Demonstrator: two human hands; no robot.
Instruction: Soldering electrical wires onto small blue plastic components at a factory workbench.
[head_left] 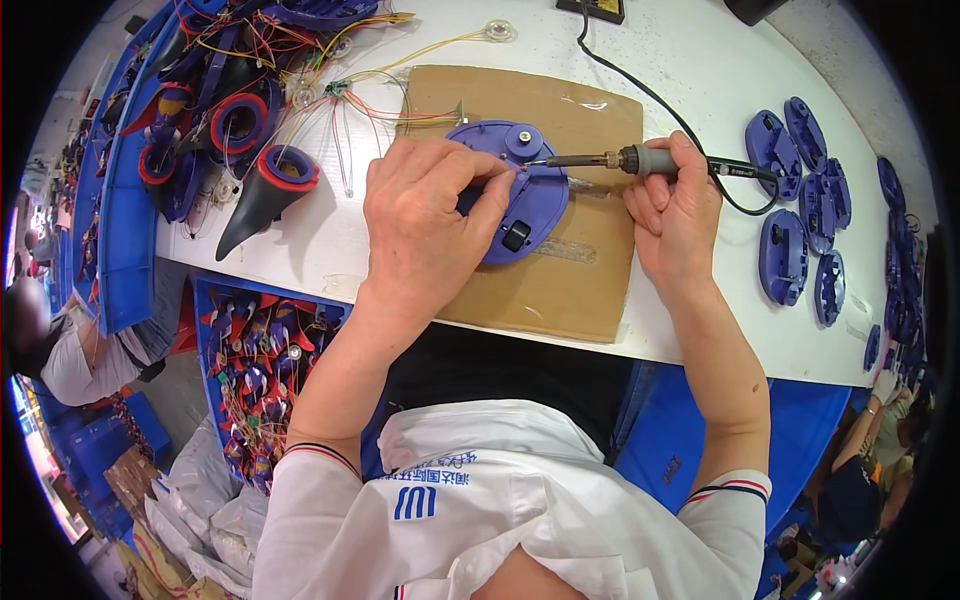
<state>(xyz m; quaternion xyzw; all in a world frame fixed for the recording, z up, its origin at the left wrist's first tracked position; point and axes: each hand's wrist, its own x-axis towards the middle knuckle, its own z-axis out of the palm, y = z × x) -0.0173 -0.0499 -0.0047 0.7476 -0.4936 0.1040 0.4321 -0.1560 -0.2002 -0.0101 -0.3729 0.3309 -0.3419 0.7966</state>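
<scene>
My right hand (670,215) grips a soldering iron (650,160) by its grey handle, tip pointing left over a blue oval plastic base (540,205). My left hand (430,215) rests over that base's left side, thumb and forefinger pinched beside the tip on something too small to make out. The base has a round silver piece (524,137) near its upper rim and a black rectangular part (517,236) lower down. It lies on a cardboard sheet (600,300) on the white table (700,60).
Dark horn-shaped shells (255,205) and loose wires (370,75) crowd the upper left. Blue casings (785,260) lie to the right, near the iron's black cord (620,70). A blue bin (205,300) of assemblies is below the table. Other people (85,360) work at left and right (855,480).
</scene>
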